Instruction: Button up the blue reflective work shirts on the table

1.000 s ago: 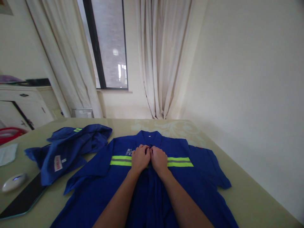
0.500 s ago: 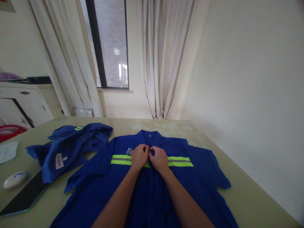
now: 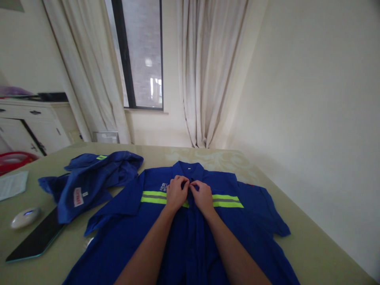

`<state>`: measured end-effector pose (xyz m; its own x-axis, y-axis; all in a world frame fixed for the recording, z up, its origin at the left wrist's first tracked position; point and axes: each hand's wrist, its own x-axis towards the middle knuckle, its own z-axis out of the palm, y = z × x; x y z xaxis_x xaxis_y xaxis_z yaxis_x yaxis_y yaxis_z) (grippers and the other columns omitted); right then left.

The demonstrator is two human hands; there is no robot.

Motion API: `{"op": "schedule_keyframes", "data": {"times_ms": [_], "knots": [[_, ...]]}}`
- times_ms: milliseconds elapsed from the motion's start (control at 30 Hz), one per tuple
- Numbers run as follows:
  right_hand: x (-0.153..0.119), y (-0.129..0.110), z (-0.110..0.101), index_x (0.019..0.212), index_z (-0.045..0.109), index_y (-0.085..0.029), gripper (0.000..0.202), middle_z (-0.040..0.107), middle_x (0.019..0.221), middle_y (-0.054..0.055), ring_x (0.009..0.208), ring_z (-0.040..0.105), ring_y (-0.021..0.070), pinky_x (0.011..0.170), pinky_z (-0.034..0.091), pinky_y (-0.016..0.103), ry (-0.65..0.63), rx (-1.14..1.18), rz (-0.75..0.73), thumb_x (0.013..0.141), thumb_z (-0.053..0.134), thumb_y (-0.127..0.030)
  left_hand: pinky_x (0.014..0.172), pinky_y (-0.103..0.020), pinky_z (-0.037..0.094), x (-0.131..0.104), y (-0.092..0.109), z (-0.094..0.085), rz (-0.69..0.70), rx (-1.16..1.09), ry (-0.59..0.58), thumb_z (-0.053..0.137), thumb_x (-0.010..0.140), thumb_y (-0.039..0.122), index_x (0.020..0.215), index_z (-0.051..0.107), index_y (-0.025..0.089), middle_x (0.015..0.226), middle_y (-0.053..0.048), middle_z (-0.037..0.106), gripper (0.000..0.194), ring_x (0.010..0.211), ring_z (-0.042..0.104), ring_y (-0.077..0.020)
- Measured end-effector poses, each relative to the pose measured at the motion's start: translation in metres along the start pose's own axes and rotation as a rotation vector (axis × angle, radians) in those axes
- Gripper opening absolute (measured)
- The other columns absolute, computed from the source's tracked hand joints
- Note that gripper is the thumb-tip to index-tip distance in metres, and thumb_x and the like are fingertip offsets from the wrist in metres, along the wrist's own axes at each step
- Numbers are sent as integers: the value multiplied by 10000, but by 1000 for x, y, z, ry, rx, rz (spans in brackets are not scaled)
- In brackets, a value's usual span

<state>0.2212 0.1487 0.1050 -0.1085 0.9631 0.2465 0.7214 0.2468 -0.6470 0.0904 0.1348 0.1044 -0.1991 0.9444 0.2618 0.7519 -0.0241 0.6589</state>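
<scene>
Both forearms are running off the bottom edge, and the lower part of the blue short-sleeved work shirt with yellow-green reflective stripes [image 3: 252, 221] is being cut off there too. The left hand [image 3: 176, 193] and the right hand [image 3: 202, 195] are pinching the shirt's front opening just below the collar, fingertips curled together on the cloth; whatever lies between them is being hidden by the fingers. The shirt is lying flat, front up, on the pale green table [image 3: 311, 245]. A second, crumpled blue work garment [image 3: 92, 180] is lying well to the left, near a flat black tablet [image 3: 35, 241] and a small white oval device [image 3: 25, 217]. A white paper sheet [image 3: 12, 184] and a red object [image 3: 13, 160] are being cropped by the left edge. Two cream curtains [image 3: 208, 71] are framing one dark window [image 3: 142, 51]; a white cabinet [image 3: 35, 126] is standing at left.
</scene>
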Motion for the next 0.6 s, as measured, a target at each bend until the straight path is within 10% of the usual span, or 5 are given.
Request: {"op": "schedule_keyframes", "data": {"times_ms": [600], "knots": [[-3,-1,3,1029,750,-237,229,764,1060,38,975,699,187,872,464,243,47,-67,-92,984,529,-278,870,-294,482,6,-6,7,-27,-111,-8,590,950,304,1035,732,256,1020,-9,797,172,984,717,-197]]}}
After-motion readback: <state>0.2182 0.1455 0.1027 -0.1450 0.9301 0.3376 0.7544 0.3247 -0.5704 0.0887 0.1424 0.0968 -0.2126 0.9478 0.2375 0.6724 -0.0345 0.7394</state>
